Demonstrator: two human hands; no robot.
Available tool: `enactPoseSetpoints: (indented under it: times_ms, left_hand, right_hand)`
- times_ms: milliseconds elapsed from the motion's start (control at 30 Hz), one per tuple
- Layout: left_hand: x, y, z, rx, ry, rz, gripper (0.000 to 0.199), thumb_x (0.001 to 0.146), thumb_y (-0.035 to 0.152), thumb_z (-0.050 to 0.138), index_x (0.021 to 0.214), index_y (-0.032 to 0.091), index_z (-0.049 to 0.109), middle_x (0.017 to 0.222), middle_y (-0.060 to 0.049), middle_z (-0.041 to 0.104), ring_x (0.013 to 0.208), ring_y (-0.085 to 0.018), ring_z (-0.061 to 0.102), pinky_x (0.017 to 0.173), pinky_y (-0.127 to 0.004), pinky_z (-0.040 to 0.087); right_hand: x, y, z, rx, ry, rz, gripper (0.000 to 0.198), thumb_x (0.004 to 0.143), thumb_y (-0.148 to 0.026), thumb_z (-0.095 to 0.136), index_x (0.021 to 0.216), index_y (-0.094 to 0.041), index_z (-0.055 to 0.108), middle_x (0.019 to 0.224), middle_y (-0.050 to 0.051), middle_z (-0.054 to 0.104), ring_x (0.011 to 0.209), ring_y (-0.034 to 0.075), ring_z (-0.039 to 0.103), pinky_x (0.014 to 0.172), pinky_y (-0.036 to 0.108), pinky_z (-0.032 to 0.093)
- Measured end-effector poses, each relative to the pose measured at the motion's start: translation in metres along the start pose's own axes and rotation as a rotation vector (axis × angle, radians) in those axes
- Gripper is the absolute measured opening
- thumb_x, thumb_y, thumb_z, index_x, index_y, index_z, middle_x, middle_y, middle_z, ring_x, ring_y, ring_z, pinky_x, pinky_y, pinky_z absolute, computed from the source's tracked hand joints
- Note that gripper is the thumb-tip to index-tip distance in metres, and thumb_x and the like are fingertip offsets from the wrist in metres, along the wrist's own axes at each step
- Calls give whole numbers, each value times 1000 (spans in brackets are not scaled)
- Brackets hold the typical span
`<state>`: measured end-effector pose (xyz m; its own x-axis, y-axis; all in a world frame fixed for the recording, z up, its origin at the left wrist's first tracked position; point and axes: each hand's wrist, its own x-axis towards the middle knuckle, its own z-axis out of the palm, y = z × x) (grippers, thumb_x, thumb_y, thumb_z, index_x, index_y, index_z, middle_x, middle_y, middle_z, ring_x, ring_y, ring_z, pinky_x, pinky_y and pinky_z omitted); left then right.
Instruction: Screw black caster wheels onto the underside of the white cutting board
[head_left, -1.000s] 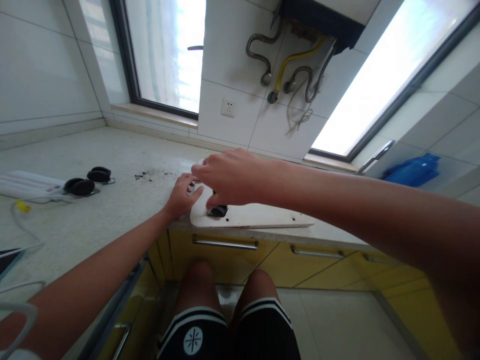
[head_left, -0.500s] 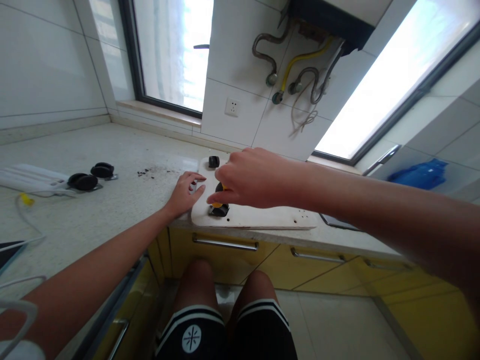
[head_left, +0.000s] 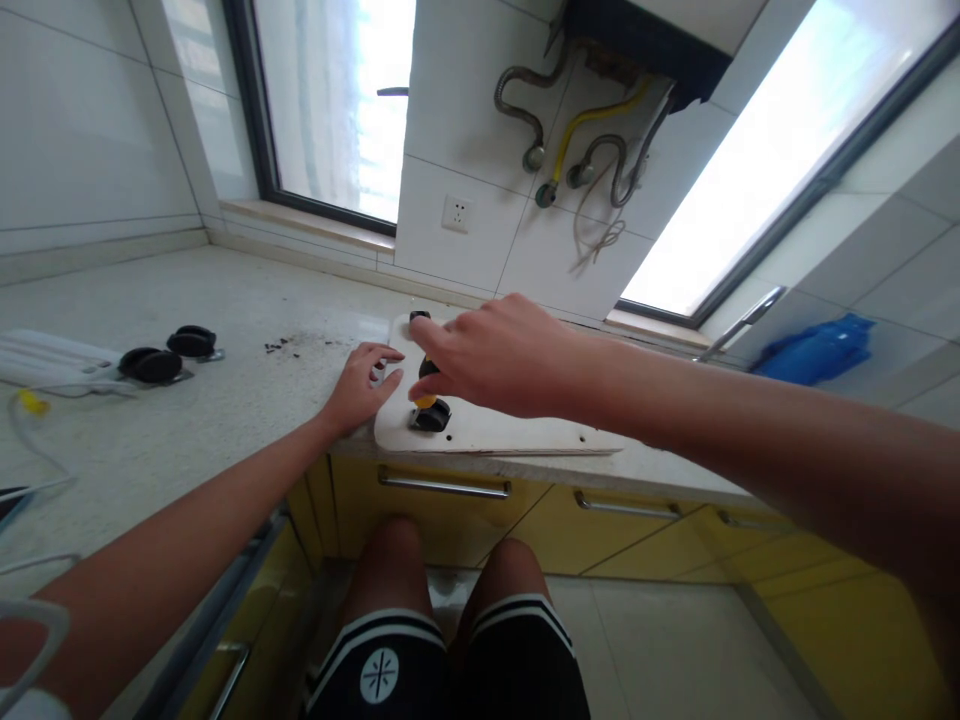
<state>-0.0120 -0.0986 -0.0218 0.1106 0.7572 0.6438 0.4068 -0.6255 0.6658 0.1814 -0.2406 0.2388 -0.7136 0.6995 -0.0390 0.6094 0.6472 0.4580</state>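
On a pale speckled countertop (head_left: 225,430) in front of me lies a white board (head_left: 517,425) with rounded corners, its long near edge running along the counter's front edge. My right hand (head_left: 487,355) reaches across it, fingers curled closed around a yellow-and-black hand tool (head_left: 425,402); the grip hides most of it, and I cannot tell where its tip meets the work. The tool stands just above a black caster (head_left: 433,416) at the board's near left corner. Beyond my knuckles, near the far left corner, sits a 2nd black caster (head_left: 418,317), partly covered.

My left hand (head_left: 358,388) rests at the board's left end, thumb and fingers parted in a loose C; I cannot tell how firmly it presses.

Farther left on the counter are 2 loose black casters (head_left: 152,365) near each other, beside a long white object (head_left: 56,358), with dark crumbs (head_left: 281,347) scattered between them and my hand. Yellow drawers (head_left: 442,520) with metal bar handles stand below, above my bare knees
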Motion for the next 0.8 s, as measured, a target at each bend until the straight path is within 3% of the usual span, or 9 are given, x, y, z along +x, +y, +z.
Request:
enactPoseSetpoints:
  times_ms: [133,233,333,400,467,567,633,733,800]
  left_hand:
    - [0,3,-1,-8,3,4,28,91,35,68,112,19,79,123,-14,72,99,-25,67,74,-35,58]
    - [1,1,-1,1,-4,-3,29,90,34,70,113,20,78,123,-12,71,96,-25,66,73,-35,58]
    - [2,0,-1,0,6,-11,23,87,33,72,106,19,76,115,-11,70,93,-26,66,70,-35,57]
    - [2,-1,0,-5,12,-10,22,86,31,73,105,20,76,114,-12,70,96,-27,67,71,-35,58]
    - [1,0,0,-10,12,4,26,87,31,71,109,20,77,119,-12,71,102,-28,68,75,-36,60]
    - [0,1,-1,-10,8,24,29,88,32,69,111,19,77,123,-14,72,104,-28,67,76,-35,60]
    - [0,1,-1,-5,5,17,30,88,33,69,113,19,77,122,-13,71,100,-26,66,73,-35,59]
    - [0,-1,0,-2,8,-7,27,87,34,71,110,20,77,114,-11,69,95,-26,66,70,-34,58]
    - [1,-2,0,-6,13,-16,24,86,32,73,106,20,77,109,-11,69,93,-26,65,69,-35,57]
  right_hand:
    - [5,-7,3,5,-26,186,67,116,-71,28,127,-16,66,93,17,79,95,32,75,68,34,37]
    - [0,-2,-4,108,-65,48,47,116,-56,51,144,-19,54,118,14,80,94,26,74,63,32,32]
    - [-2,3,-8,166,-58,-146,40,113,-40,64,147,-24,50,134,10,76,93,20,72,61,31,29]
    - [1,1,-7,73,-17,-120,39,114,-48,62,142,-22,56,119,11,78,92,23,72,63,31,30]
    - [6,-4,-4,-24,-6,17,48,115,-61,52,134,-18,63,100,13,78,94,28,74,66,33,34]
    - [10,-10,-2,-25,-32,146,60,117,-66,36,125,-15,67,94,16,77,98,31,75,69,34,38]
    - [8,-7,-4,62,-52,96,50,116,-61,49,134,-16,62,104,15,79,99,29,75,67,33,36]
    - [3,2,-8,185,-85,-106,44,111,-42,68,146,-21,51,126,11,78,98,23,74,63,32,32]
    - [2,5,-8,137,-55,-173,39,111,-37,67,146,-24,53,125,8,78,91,21,72,63,32,31]
